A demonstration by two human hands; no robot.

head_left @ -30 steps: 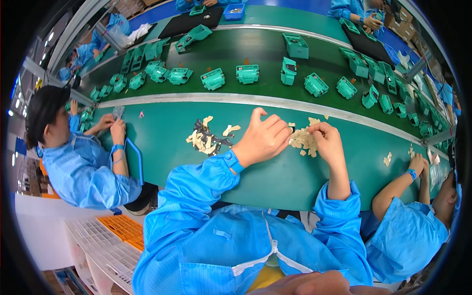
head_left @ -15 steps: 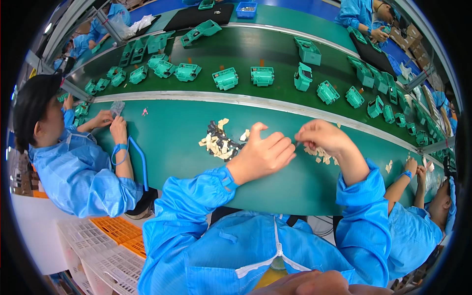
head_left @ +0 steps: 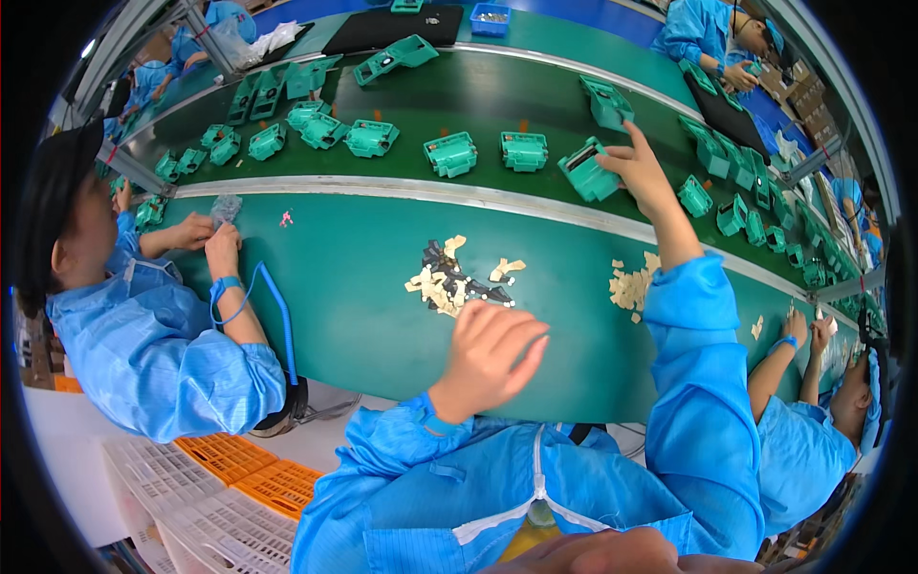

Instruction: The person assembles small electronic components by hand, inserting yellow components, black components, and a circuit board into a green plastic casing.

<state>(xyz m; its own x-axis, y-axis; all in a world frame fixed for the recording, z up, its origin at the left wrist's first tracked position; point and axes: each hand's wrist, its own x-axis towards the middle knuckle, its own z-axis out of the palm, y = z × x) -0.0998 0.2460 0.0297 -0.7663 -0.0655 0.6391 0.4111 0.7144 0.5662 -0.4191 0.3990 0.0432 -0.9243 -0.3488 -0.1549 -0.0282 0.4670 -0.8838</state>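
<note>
My right hand [head_left: 639,172] reaches out over the dark green strip beyond the worktable and grips the near right side of a teal plastic housing [head_left: 588,170]. That housing is tilted, with a dark slot along its upper face; the index finger points away from it. My left hand [head_left: 492,356] hovers over the table's near side, fingers loosely bent and apart from anything. Just beyond it lies a pile of cream and black small pieces [head_left: 448,279]. Further right is a heap of cream pieces [head_left: 629,285], partly hidden by my right sleeve.
Several teal housings [head_left: 449,153] line the strip behind a metal rail [head_left: 411,193]. Co-workers in blue sit at left [head_left: 163,335] and right [head_left: 803,450]. A blue bin [head_left: 490,19] stands at the back. Orange and white crates [head_left: 229,459] are below left.
My right hand has moved from beside my left hand out to the strip and taken hold of a teal housing. My left hand has drawn back toward me.
</note>
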